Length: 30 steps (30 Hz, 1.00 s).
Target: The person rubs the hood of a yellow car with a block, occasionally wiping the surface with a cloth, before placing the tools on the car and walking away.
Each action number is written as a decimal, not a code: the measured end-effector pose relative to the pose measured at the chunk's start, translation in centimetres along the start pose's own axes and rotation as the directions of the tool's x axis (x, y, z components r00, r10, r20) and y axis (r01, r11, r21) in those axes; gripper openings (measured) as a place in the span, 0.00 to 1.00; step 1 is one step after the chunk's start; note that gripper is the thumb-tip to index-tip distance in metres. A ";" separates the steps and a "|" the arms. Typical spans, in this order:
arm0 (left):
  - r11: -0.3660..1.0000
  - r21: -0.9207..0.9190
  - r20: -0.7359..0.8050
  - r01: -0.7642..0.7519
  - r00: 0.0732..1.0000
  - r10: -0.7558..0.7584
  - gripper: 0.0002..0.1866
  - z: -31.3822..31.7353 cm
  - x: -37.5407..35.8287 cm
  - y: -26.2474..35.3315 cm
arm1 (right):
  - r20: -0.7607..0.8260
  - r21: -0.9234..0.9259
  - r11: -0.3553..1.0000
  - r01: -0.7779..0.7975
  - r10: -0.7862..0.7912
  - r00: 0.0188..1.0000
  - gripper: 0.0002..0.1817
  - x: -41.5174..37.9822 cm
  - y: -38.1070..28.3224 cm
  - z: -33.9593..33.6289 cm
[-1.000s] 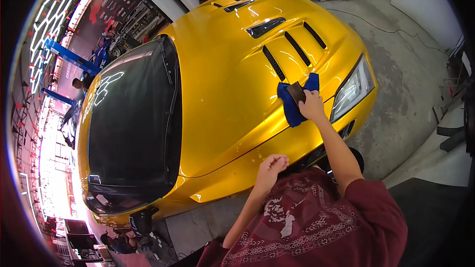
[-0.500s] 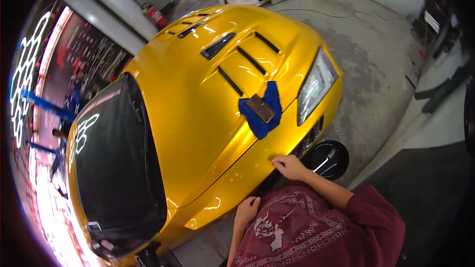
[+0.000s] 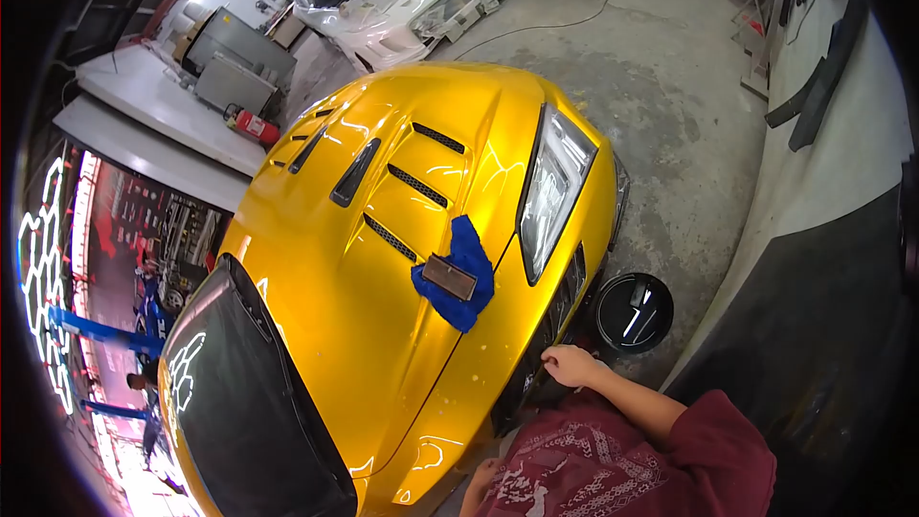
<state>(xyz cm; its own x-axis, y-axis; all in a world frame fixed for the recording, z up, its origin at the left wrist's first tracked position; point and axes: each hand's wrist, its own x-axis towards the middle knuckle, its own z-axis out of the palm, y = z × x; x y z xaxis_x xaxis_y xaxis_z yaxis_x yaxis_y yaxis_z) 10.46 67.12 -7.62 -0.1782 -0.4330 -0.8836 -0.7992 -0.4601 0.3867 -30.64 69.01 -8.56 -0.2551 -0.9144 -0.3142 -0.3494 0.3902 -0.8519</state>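
A glossy yellow car (image 3: 325, 325) fills the middle of the view, its hood carrying black mesh vents (image 3: 417, 186). On the hood near the headlight (image 3: 558, 187) lies a crumpled blue cloth (image 3: 471, 234). A flat brown rectangular block (image 3: 449, 278) rests on top of the cloth. My right hand (image 3: 571, 365) is closed, fingers curled, beside the front fender; whatever it may hold is hidden. Pale spots (image 3: 450, 386) dot the fender near it. My left hand (image 3: 486, 472) is low by my shirt, near the fender's lower edge, its fingers mostly out of sight.
A round black container (image 3: 635, 312) stands on the floor right of my right hand. Beyond the hood is a white car (image 3: 402, 5) with a masked front. A red fire extinguisher (image 3: 251, 124) stands far left. A cable (image 3: 574, 23) crosses the floor. Another person (image 3: 140, 381) is behind the windshield side.
My view has shifted, showing more of the floor and white car. My right hand has moved off the fender's surface towards its edge. My left hand has dropped lower, closer to my body.
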 end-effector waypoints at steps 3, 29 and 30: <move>0.998 -0.028 0.011 0.056 0.998 -0.056 0.28 0.5 0.1 -2.2 | 0.077 -0.121 0.985 -0.122 0.132 0.988 0.21 -0.8 2.2 0.2; 0.989 -0.139 0.019 -0.058 0.998 0.062 0.28 4.2 4.1 -12.3 | 0.182 -0.440 0.879 -0.183 0.287 0.941 0.21 -5.4 6.1 6.2; 0.988 -0.132 0.033 -0.074 0.996 0.079 0.28 3.9 4.7 -11.9 | 0.100 -0.407 0.890 -0.207 0.268 0.958 0.21 -6.6 7.3 6.3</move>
<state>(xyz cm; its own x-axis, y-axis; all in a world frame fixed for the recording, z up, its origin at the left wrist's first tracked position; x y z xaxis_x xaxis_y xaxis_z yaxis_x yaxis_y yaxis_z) 16.89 73.58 -17.37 -0.2595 -0.4424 -0.8585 -0.7008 -0.5254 0.4826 -25.81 77.20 -15.31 -0.2477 -0.7821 -0.5718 -0.6254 0.5798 -0.5222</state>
